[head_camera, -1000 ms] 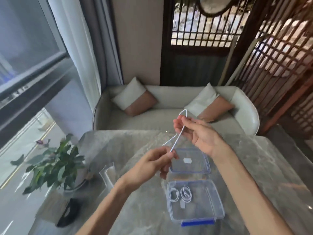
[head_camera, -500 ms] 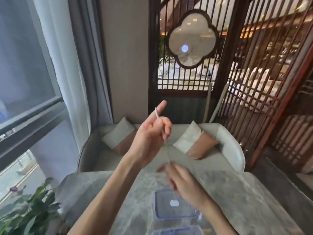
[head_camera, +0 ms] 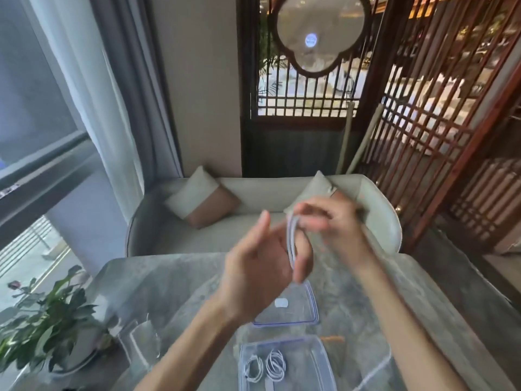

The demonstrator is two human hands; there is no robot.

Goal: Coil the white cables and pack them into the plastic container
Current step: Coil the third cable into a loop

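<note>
Coiling step: the left hand grasps a white cable looped about its fingers, raised above the surface; the right hand, blurred, meets the loops' top, its grip beyond telling; two coiled cables lie in the open container, lid just behind; next, probably, winding any loose tail and lowering the coil in without it springing apart.

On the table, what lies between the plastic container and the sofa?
The clear, blue-rimmed lid lies flat on the table between plastic container and sofa, partly hidden by the left hand holding the white cable. The head view shows it.
</note>
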